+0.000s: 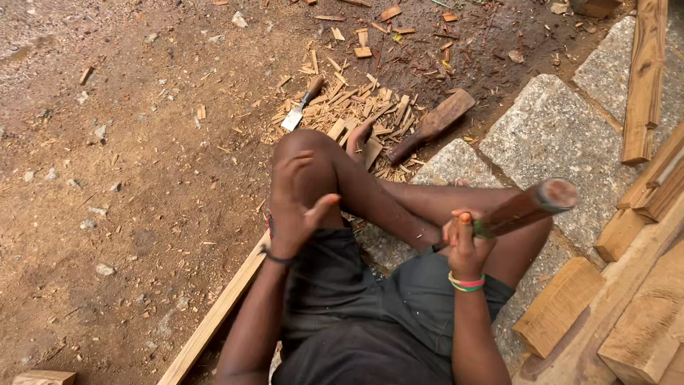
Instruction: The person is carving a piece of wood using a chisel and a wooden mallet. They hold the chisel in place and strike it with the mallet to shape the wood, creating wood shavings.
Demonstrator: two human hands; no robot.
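Observation:
I sit on the ground with bare legs bent. My left hand (296, 203) rests flat on my raised left knee, fingers spread, holding nothing. Over my right thigh, my right hand (464, 239) grips a thick round wooden stick (531, 205) that points up and to the right, its cut end facing the camera. A chisel (302, 103) with a wooden handle and a flat blade lies on a heap of wood chips (356, 107) beyond my knee. A dark wooden mallet (434, 122) lies to the right of the chips, near my foot.
Grey stone slabs (563, 135) run along the right. Wooden blocks and planks (634, 314) are stacked at the right edge. A long pale wooden batten (214, 317) lies under my left leg. Bare earth with small stones spreads to the left.

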